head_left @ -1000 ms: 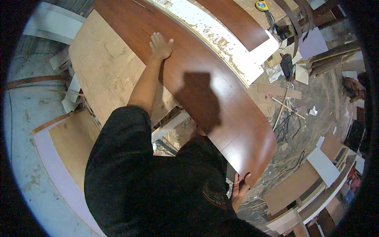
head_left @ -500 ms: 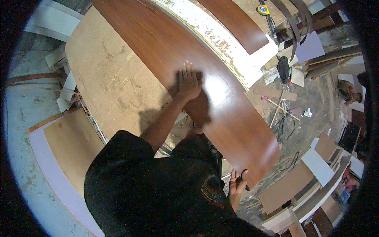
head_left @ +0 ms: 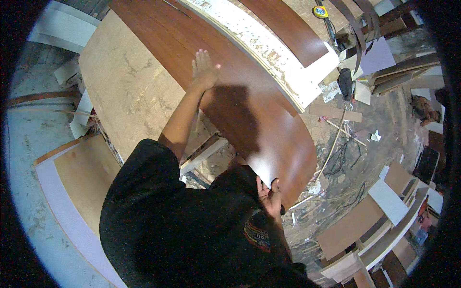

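Observation:
A long brown wood-grain laminate sheet (head_left: 230, 62) runs from the far left of the worktable toward my right side, its near end bending past the table edge. My left hand (head_left: 205, 76) lies flat on top of it, fingers spread. Down at the near end, my right hand (head_left: 272, 198) grips the sheet's edge between thumb and fingers. Beneath the sheet is a bare tan board (head_left: 129, 72). Just beyond the sheet lies a white strip (head_left: 269, 48) with a brown-speckled, rough-looking surface.
Another brown strip (head_left: 293, 29) rests on the white one. A yellow tape measure (head_left: 320, 12) is at the far right. Thin sticks (head_left: 342, 129) and scraps litter the floor; cut panels (head_left: 350, 228) are piled at lower right. A curved-looking board (head_left: 86, 173) stands at left. Another person (head_left: 424, 109) is at far right.
My left hand has slid up and left along the sheet. My right hand has moved up and left with the near end, which now curves more.

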Demonstrator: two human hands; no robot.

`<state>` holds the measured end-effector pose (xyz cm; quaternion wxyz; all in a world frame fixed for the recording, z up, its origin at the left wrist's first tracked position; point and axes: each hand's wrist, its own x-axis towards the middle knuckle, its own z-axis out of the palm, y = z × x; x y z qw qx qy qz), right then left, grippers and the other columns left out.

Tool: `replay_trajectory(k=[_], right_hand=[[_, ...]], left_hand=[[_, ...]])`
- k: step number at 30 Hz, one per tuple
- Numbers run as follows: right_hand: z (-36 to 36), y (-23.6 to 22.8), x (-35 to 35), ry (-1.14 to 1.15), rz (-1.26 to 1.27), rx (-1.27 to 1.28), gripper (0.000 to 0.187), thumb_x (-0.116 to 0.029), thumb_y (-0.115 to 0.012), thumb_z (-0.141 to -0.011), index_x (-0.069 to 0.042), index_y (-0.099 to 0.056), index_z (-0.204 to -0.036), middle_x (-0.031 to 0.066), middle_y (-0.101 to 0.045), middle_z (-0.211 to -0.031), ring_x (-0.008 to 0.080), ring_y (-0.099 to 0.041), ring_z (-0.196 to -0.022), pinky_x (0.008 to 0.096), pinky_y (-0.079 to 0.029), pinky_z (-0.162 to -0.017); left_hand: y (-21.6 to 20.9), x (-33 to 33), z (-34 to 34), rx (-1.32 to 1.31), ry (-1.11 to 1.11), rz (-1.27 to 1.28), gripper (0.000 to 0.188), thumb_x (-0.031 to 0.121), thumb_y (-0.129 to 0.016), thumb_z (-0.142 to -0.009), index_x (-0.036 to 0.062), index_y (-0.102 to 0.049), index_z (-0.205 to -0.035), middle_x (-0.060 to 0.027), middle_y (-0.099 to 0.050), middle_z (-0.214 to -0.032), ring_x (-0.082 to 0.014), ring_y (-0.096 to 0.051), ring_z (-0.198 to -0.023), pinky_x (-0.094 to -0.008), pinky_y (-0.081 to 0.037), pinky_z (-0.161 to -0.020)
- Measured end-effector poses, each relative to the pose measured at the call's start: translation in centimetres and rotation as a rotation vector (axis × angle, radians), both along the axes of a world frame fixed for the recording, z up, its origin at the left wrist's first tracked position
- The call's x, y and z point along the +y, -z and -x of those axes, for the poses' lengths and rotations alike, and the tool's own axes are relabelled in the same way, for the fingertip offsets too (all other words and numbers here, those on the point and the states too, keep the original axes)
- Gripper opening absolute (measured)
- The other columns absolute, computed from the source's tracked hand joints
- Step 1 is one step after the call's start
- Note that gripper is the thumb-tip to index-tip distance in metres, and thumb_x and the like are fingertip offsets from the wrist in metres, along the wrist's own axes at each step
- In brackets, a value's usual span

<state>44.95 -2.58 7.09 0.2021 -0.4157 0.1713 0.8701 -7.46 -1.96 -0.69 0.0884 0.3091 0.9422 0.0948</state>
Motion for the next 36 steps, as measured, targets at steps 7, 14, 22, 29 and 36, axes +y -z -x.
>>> replay_trajectory(k=[7,14,22,29,36], right_hand=[[7.1,1.5,-1.2,-0.006,0.126,-0.048,0.058,-0.029,-0.073,-0.091,-0.001,-0.051,-0.138,0.0163,-0.060,-0.140,0.0294,-0.054,-0.132,0.0485,-0.043,-0.116],[9.1,14.2,-4.1,-0.001,0.356,0.693,0.055,-0.038,-0.066,-0.097,-0.001,-0.049,-0.135,0.0174,-0.061,-0.125,0.0314,-0.059,-0.120,0.0503,-0.044,-0.111],[6.7,11.7,-1.8,0.335,0.187,0.242,0.042,-0.023,-0.073,-0.082,-0.004,-0.062,-0.118,0.0060,-0.067,-0.105,0.0261,-0.062,-0.094,0.0447,-0.050,-0.084],[0.7,9.1,0.6,0.524,0.567,-0.351,0.044,-0.032,-0.069,-0.080,-0.003,-0.063,-0.114,0.0124,-0.068,-0.110,0.0265,-0.066,-0.100,0.0490,-0.055,-0.084],[-11.0,13.9,1.4,0.500,-0.178,-0.396,0.043,-0.026,-0.063,-0.088,-0.006,-0.060,-0.126,0.0078,-0.062,-0.131,0.0230,-0.060,-0.115,0.0482,-0.050,-0.095]], left_hand=[[0.6,-0.9,-11.7,0.119,0.126,-0.075,0.080,0.045,-0.040,-0.105,-0.0097,-0.013,-0.157,-0.0302,-0.008,-0.166,-0.0449,-0.007,-0.155,-0.0615,-0.012,-0.123],[1.2,-0.3,-12.1,0.222,0.050,-0.142,0.080,0.042,-0.043,-0.104,-0.0112,-0.015,-0.156,-0.0309,-0.009,-0.165,-0.0465,-0.008,-0.154,-0.0604,-0.010,-0.123],[0.5,0.2,-10.2,0.116,0.009,-0.147,0.080,0.047,-0.039,-0.106,-0.0080,-0.013,-0.158,-0.0278,-0.009,-0.167,-0.0434,-0.008,-0.156,-0.0620,-0.008,-0.123],[-0.3,0.4,-10.1,0.088,0.018,-0.121,0.081,0.048,-0.036,-0.106,-0.0084,-0.012,-0.158,-0.0273,-0.007,-0.168,-0.0429,-0.005,-0.156,-0.0613,-0.006,-0.123],[-0.1,0.6,-10.1,0.069,-0.003,-0.047,0.082,0.048,-0.035,-0.106,-0.0087,-0.009,-0.159,-0.0270,-0.003,-0.168,-0.0407,-0.002,-0.157,-0.0571,-0.004,-0.125]])
